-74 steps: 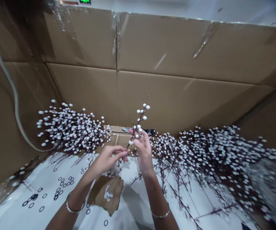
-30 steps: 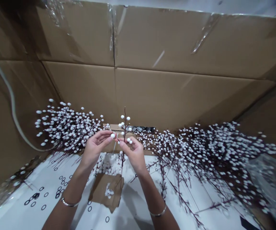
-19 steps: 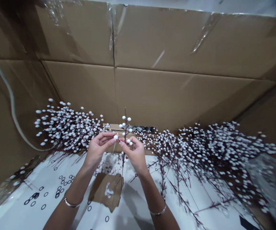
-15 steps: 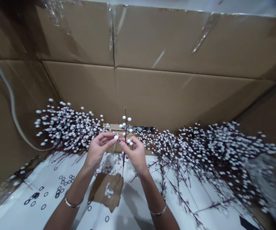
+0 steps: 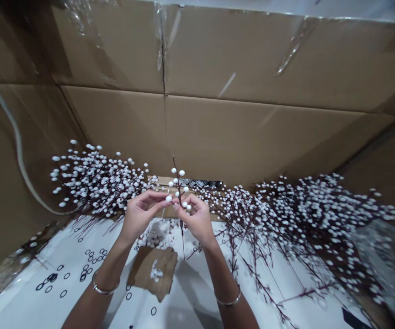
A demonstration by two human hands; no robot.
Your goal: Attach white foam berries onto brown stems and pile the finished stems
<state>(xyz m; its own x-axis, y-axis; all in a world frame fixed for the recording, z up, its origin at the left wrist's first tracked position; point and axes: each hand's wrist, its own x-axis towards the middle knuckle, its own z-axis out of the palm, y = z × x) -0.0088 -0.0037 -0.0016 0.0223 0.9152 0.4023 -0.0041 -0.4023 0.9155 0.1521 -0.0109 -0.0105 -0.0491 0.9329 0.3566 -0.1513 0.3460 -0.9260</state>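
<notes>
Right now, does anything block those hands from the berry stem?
Nothing visible: the left hand pinches a white berry, the right hand holds the berry stem, and the torn cardboard lies apart from both.

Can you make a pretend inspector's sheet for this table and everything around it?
Surface: white tabletop, partly covered.
Things: berry stem, held roughly upright; berry bunches at both sides.
Clutter: black rings, scattered; torn cardboard with white bits; loose white balls behind it.
Hands: left hand pinches at a white berry; right hand pinches the stem.
Cables: pale cord, maybe a hose, at left.
Surroundings: cardboard walls; clear plastic at right.
</notes>
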